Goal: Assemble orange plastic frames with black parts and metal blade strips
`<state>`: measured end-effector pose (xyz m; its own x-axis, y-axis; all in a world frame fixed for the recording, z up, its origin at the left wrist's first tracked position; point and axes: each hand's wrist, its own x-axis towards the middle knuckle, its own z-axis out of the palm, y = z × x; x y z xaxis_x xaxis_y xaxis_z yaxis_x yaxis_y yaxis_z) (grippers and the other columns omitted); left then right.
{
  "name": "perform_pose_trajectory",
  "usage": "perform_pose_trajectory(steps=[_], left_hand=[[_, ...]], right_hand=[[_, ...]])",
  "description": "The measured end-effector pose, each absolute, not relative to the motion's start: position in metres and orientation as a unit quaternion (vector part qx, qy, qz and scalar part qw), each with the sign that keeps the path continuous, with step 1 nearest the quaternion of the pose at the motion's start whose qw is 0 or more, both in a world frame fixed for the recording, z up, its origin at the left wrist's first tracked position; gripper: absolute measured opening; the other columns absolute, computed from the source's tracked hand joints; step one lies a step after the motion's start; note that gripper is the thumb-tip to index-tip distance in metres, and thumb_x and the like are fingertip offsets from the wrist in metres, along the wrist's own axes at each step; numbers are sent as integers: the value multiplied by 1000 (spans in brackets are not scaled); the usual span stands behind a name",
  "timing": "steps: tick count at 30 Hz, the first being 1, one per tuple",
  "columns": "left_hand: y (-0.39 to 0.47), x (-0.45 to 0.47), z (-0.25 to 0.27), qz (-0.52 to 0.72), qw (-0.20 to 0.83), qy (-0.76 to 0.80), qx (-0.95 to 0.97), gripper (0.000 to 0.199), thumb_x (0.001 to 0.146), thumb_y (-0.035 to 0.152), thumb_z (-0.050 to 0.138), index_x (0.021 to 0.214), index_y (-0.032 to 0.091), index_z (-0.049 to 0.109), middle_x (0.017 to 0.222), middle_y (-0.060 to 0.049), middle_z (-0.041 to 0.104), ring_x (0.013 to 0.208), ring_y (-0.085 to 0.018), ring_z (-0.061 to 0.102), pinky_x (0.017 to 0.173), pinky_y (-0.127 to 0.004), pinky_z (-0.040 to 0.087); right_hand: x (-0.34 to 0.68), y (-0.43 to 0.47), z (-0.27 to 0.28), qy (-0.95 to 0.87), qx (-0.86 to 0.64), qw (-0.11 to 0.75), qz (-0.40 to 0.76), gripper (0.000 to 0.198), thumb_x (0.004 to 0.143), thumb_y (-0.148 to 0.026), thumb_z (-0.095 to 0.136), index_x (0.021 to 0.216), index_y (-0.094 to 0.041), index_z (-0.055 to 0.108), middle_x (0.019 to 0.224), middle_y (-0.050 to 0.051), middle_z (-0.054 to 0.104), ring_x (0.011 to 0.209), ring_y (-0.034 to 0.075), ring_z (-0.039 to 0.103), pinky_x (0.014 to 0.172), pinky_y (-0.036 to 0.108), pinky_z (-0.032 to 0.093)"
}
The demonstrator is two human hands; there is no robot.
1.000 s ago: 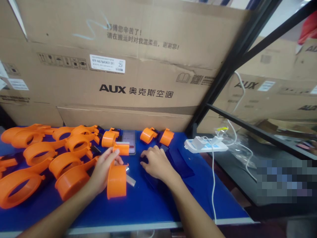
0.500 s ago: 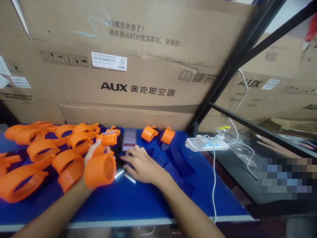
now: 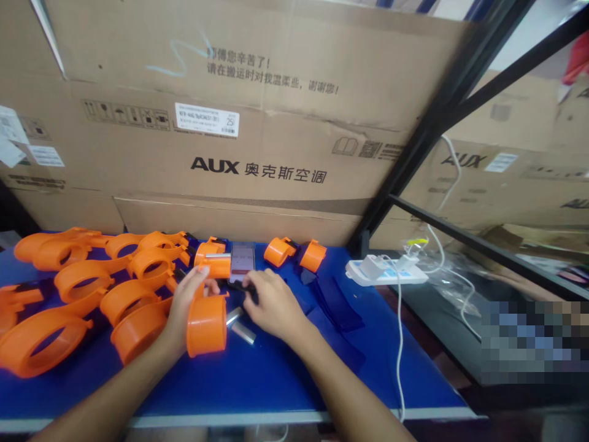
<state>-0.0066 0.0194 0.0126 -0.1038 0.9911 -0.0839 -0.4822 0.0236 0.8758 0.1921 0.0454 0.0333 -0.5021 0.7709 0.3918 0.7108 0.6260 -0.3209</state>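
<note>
My left hand [image 3: 186, 301] is closed around an orange plastic ring-shaped part [image 3: 207, 325], its round cup facing down toward the blue table. A silver metal piece [image 3: 218, 255] lies along the upper end of that part. Just to the right, my right hand [image 3: 273, 301] has its fingers bent together around a small black piece [image 3: 237, 285], whose kind I cannot make out. Two short silver metal pieces [image 3: 243, 333] lie on the table between my wrists. Beyond my fingers rests a phone [image 3: 242, 256] with its screen lit.
Several orange ring parts [image 3: 83, 279] crowd the left of the blue table [image 3: 276, 393]; two smaller orange parts [image 3: 278, 252] stand at the back. Dark blue flat pieces [image 3: 338, 304] lie on the right. A white power strip [image 3: 386, 272] with cables sits by the black rack post [image 3: 414, 141].
My left hand has moved right and turned the orange part, so its cup opening faces away from view. My right hand has shifted slightly right and now pinches the black piece.
</note>
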Motion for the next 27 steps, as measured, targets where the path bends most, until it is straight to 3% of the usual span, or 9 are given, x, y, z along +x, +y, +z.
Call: perform_pose_trajectory(steps=[3, 5, 11, 21, 27], left_hand=[[19, -1, 10, 619, 591, 404, 325, 36, 76, 50, 79, 83, 20, 60, 67, 2, 65, 49, -13, 59, 46, -23, 47], [19, 3, 8, 611, 581, 412, 345, 36, 77, 50, 78, 90, 20, 62, 69, 3, 65, 49, -11, 58, 48, -22, 47], [16, 11, 0, 563, 545, 432, 446, 40, 83, 46, 75, 110, 19, 65, 78, -1, 68, 59, -14, 65, 58, -23, 51], [14, 12, 2, 542, 582, 397, 459, 40, 85, 45, 74, 114, 19, 64, 80, -1, 66, 61, -14, 67, 59, -24, 52], [15, 12, -1, 535, 593, 416, 434, 41, 87, 54, 69, 109, 21, 59, 78, 0, 66, 60, -18, 69, 57, -28, 56]], right_hand=[[201, 47, 42, -806, -416, 407, 104, 23, 90, -18, 60, 111, -23, 65, 108, 8, 72, 94, 24, 64, 85, 37, 51], [204, 47, 45, -797, -370, 461, 120, 25, 93, -21, 58, 118, -24, 66, 112, 8, 72, 98, 24, 66, 89, 39, 53], [197, 43, 41, -830, -282, 464, 131, 27, 99, -19, 54, 121, -26, 68, 119, 10, 71, 114, 24, 65, 100, 43, 54], [192, 39, 35, -817, -292, 476, 146, 25, 99, -20, 56, 118, -24, 71, 114, 10, 67, 107, 21, 67, 93, 37, 57], [194, 36, 42, -785, -289, 517, 179, 23, 97, -19, 58, 115, -22, 72, 115, 8, 71, 99, 20, 69, 87, 35, 57]])
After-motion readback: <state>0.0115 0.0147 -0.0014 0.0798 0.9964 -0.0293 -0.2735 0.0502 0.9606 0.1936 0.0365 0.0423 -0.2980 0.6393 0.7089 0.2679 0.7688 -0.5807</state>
